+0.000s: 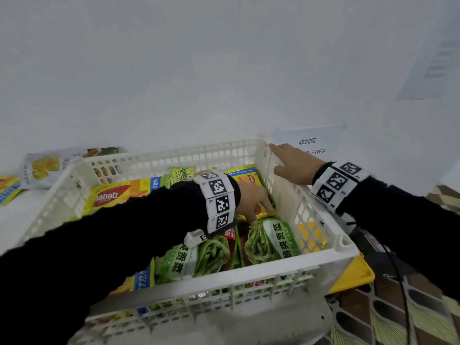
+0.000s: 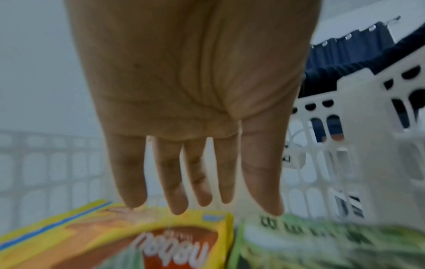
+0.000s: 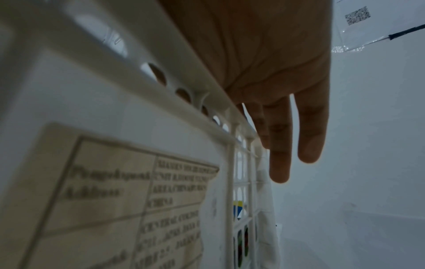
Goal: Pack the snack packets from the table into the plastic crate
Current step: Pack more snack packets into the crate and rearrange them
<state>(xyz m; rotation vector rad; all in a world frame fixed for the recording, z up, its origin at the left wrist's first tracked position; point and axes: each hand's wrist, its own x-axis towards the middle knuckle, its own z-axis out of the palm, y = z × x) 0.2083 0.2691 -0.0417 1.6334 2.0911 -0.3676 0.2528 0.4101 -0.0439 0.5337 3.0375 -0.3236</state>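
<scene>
While the right hand [image 1: 292,163] rests flat on the crate [image 1: 249,271] rim, the spread left hand [image 1: 251,199] touches a yellow packet [image 2: 110,236].

Plain white wall [image 1: 224,70]; patterned floor [image 1: 423,319]; dark blue curtain [image 2: 352,47].

We see the crate [image 1: 249,272] open from above, its perforated walls closing every side. Packets cover its floor: green packets [image 1: 271,240] near, yellow wafer packets [image 1: 112,195] behind. Our left hand [image 1: 251,202] fills the right middle; our right hand [image 1: 293,163] lies on the right rim. The wall stands just behind.
</scene>
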